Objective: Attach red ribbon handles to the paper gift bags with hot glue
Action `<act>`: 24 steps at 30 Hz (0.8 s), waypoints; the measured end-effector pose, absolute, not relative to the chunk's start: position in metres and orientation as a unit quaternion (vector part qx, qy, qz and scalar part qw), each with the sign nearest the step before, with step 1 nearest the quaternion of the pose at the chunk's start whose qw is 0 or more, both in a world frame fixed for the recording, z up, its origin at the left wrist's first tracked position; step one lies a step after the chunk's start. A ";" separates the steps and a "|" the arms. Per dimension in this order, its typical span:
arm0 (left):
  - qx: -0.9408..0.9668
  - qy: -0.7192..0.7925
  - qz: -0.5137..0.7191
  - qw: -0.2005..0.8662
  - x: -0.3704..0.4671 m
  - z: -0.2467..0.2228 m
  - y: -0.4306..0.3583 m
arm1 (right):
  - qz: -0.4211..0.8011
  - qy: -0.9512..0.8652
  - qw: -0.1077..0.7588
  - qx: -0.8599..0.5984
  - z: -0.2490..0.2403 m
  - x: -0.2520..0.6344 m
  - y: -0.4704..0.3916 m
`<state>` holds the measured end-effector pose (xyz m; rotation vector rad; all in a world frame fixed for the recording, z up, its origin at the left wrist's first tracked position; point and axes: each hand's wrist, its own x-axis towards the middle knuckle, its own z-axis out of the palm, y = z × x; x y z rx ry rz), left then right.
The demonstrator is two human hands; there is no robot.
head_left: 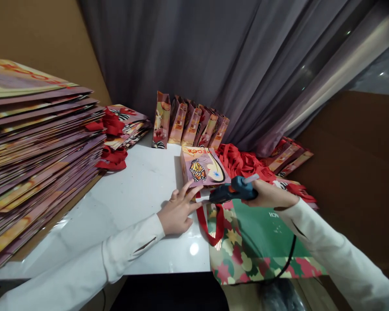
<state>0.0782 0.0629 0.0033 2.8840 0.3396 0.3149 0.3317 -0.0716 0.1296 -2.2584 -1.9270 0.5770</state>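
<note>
On a glossy white desk (139,185), the left hand (177,214) spreads its fingers at the near edge of a purple, butterfly-printed paper bag (210,166) at the centre, while the right hand (272,195) grips a dark-blue glue gun (224,193), apparently a gluing step calling for steadiness.

On a glossy white table (139,194), the left hand (178,212) spreads against the near edge of a printed purple paper bag (202,168). The right hand (270,194) grips a dark-blue glue gun (223,193). Flat printed paper bags (42,172) stack high at left; crumpled red ribbons (241,162) heap far right.
</note>
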 end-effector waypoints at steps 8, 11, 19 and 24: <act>0.981 0.114 0.108 0.110 0.078 0.000 0.063 | 0.243 -0.334 0.300 -0.860 0.104 0.362 -0.144; 0.982 0.115 0.104 0.106 0.078 0.000 0.063 | 0.270 -0.223 0.395 -0.849 0.078 0.374 -0.182; 0.984 0.117 0.100 0.088 0.080 0.000 0.064 | 0.350 -0.090 0.452 -0.816 0.039 0.389 -0.264; 0.984 0.117 0.108 0.084 0.080 -0.002 0.064 | 0.310 -0.009 0.405 -0.860 0.024 0.403 -0.292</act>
